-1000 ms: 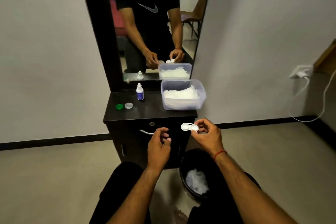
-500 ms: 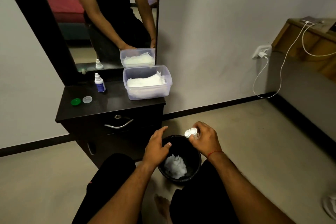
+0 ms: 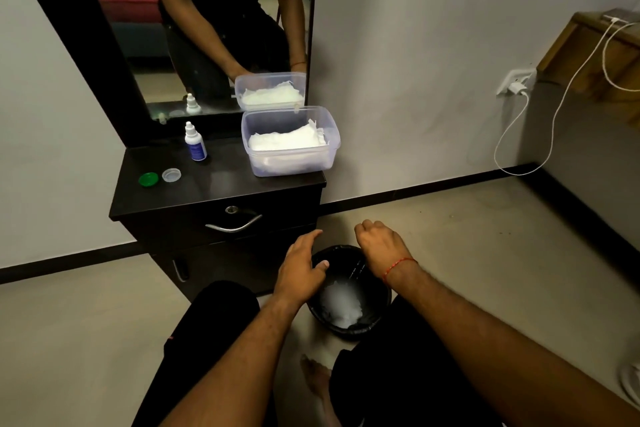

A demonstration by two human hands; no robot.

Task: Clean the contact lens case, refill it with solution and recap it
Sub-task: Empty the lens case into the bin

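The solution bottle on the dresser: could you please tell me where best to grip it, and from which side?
Probably pinch the bottle by its labelled body, below the narrow cap, coming from the front: it stands upright, with the mirror close behind and the box to its right.

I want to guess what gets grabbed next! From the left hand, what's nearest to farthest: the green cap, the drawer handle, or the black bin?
1. The black bin: on the floor, right beside the left hand.
2. The drawer handle: up and left, on the cabinet front.
3. The green cap: far left on the cabinet top.
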